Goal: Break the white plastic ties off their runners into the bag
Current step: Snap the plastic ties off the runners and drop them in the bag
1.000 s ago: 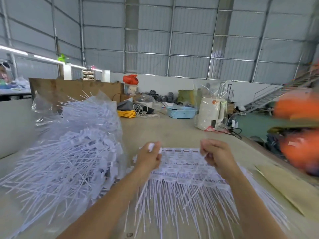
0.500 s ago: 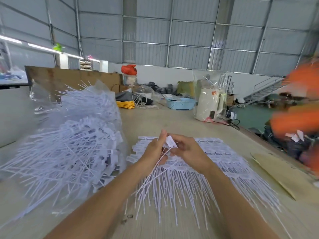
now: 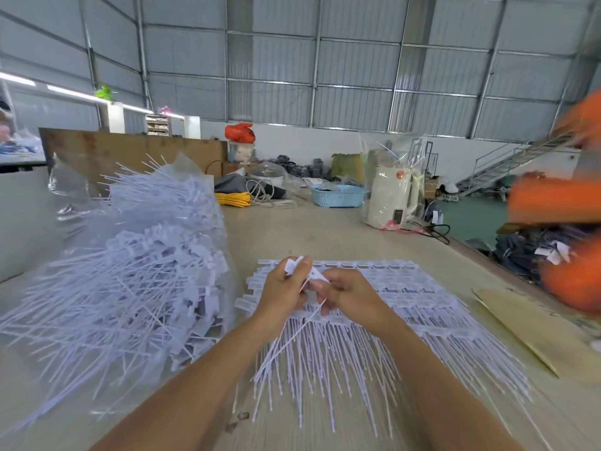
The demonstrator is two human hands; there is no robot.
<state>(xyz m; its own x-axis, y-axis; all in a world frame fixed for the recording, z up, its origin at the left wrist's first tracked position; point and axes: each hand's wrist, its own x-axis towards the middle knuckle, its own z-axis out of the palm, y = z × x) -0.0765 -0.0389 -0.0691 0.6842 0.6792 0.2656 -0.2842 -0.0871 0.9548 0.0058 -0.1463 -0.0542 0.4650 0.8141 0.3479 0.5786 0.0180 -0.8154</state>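
At the centre of the frame both hands are drawn together, the left hand (image 3: pixel 282 292) and the right hand (image 3: pixel 349 296) each pinching the head end of a small bunch of white ties (image 3: pixel 304 278) whose tails trail down toward the lower edge. The clear bag (image 3: pixel 136 265) of loose ties bulges at the left, nearer the left hand, so I judge the drop goes that way (sideways, across the ties' length). Fingers hide the break point, and the sheets on runners (image 3: pixel 390 288) on the tabletop (image 3: pixel 325 232) blur.
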